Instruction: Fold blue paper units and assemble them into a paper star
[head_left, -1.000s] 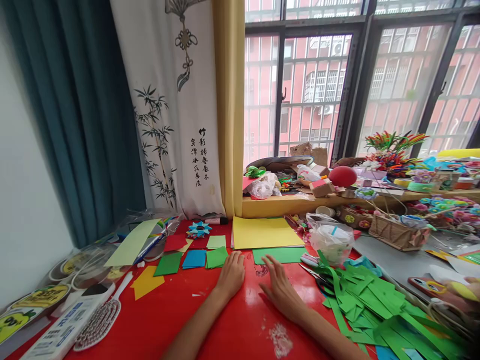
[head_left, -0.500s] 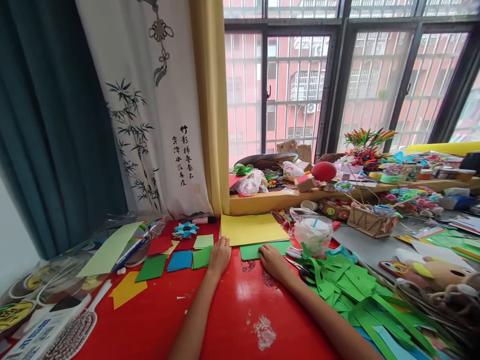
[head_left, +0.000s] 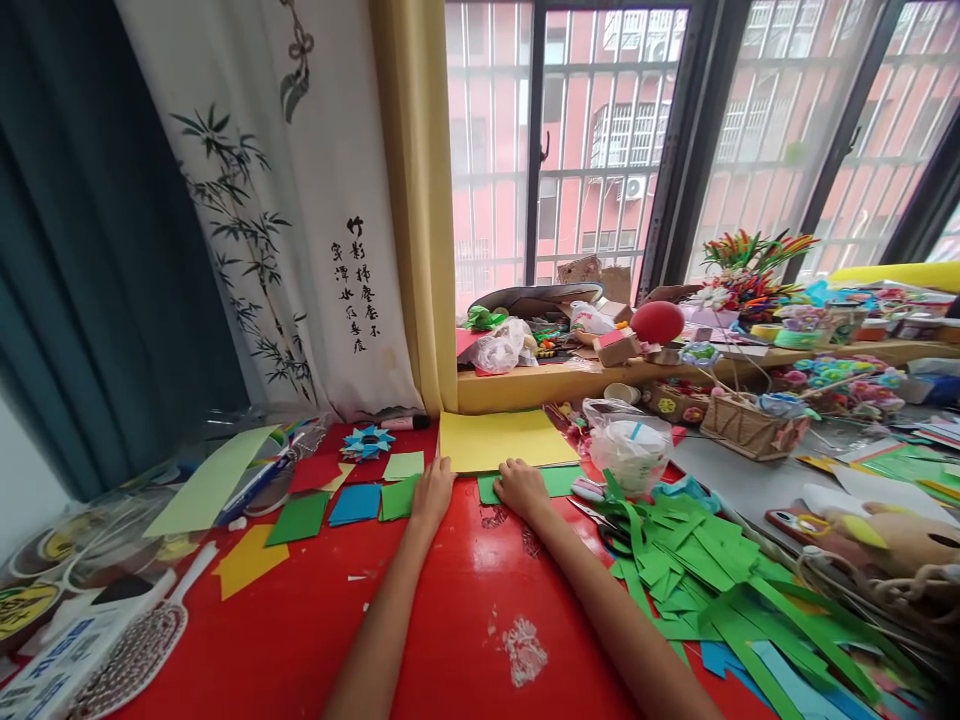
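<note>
A yellow sheet of paper lies at the far side of the red table, with other sheets seeming to show under its edge. My left hand is closed at its near left corner, fingers together and bent. My right hand has its fingers curled over the sheet's near edge, and their undersides are hidden. Beneath that hand, a strip of green paper sticks out from under the yellow. Left of my left hand lie a green square, a blue square and a pale green square.
Black-handled scissors lie right of my hands, beside a heap of green paper scraps. A plastic bag stands behind them. To the left are a blue folded-paper ring, an orange paper piece and a hairbrush.
My right hand has shifted left and forward, from the green paper to the yellow sheet's edge. My left hand stays at the corner. The view has tilted slightly.
</note>
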